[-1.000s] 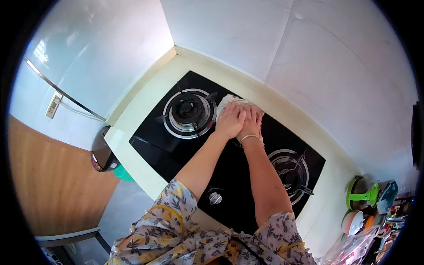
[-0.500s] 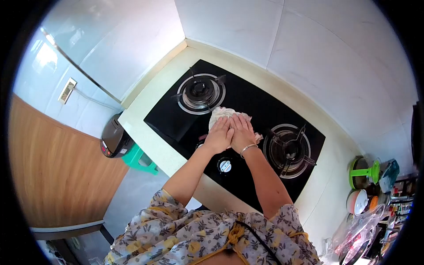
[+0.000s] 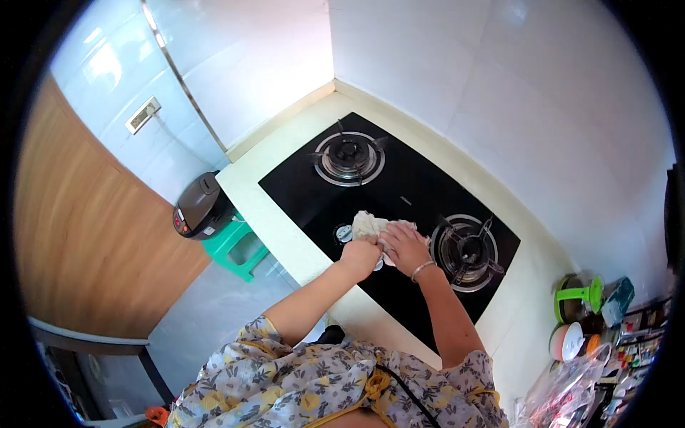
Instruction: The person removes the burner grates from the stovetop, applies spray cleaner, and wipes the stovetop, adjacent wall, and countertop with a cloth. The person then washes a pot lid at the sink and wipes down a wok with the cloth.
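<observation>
A crumpled whitish cloth (image 3: 367, 223) lies on the black glass gas cooktop (image 3: 410, 187), near its front edge between the two burners. My left hand (image 3: 361, 257) is closed, its fingers curled on the near left edge of the cloth. Beside it my right hand (image 3: 404, 248), with a bracelet at the wrist, rests on the cloth with fingers stretched out. A control knob (image 3: 344, 233) shows just left of the cloth; a second one is partly hidden under my hands. The left burner (image 3: 349, 158) sits farther back, and the right burner (image 3: 465, 253) is close to my right hand.
Pale countertop (image 3: 260, 217) surrounds the cooktop, with tiled walls behind. On the left, a rice cooker (image 3: 205, 207) stands on a green plastic stool (image 3: 239, 250). To the right are a green-handled jug (image 3: 579, 296), a bowl (image 3: 568, 342) and a clear plastic bag (image 3: 564, 392).
My hands and the cloth have come nearer the front edge, by the knobs. My left hand has gone from lying flat to curled, and the hands have separated slightly. The view has shifted.
</observation>
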The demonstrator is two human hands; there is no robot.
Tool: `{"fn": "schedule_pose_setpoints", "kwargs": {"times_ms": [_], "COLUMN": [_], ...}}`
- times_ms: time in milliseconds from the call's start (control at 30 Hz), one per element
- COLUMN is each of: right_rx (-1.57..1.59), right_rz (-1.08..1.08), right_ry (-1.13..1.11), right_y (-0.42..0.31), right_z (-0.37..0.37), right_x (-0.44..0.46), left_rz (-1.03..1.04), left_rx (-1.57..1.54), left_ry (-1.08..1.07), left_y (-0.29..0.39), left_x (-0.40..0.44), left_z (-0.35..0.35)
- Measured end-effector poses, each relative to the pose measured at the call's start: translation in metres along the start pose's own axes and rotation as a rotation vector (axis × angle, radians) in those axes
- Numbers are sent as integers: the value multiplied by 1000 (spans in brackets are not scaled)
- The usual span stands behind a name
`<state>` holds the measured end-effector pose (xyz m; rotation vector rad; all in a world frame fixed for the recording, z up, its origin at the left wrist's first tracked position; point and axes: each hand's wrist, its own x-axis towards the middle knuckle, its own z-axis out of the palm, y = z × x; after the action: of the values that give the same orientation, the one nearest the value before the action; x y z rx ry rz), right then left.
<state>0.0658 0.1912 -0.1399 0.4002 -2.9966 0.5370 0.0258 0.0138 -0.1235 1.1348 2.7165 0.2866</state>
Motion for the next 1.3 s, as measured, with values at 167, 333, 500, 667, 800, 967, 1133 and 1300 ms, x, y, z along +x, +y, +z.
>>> {"fn": "schedule_pose_setpoints", "kwargs": {"times_ms": [167, 333, 500, 667, 800, 967, 1133, 1300], "right_rx": [8, -2, 28, 256, 546, 381, 125, 75], "right_rz": [40, 79, 11, -157, -348, -403, -261, -147], "right_ry": [-17, 0, 89, -103, -343, -275, -66, 121], "right_y": [1, 11, 19, 14, -29, -81, -118, -126], "right_z": [8, 20, 36, 47, 34, 78, 104, 124], "right_x": [10, 54, 100, 145, 185, 242, 280, 329], "left_rz": [148, 67, -12, -44, -166, -262, -373, -378], "left_rx": [194, 210, 196, 182, 163, 114, 224, 135], "left_ry": [43, -10, -52, 111, 60, 204, 431, 428], "left_y": [-19, -39, -81, -146, -183, -236, -265, -314], "left_x": [13, 53, 76, 58, 25, -6, 5, 34], "left_z": [-5, -11, -31, -26, -51, -48, -21, -25]}}
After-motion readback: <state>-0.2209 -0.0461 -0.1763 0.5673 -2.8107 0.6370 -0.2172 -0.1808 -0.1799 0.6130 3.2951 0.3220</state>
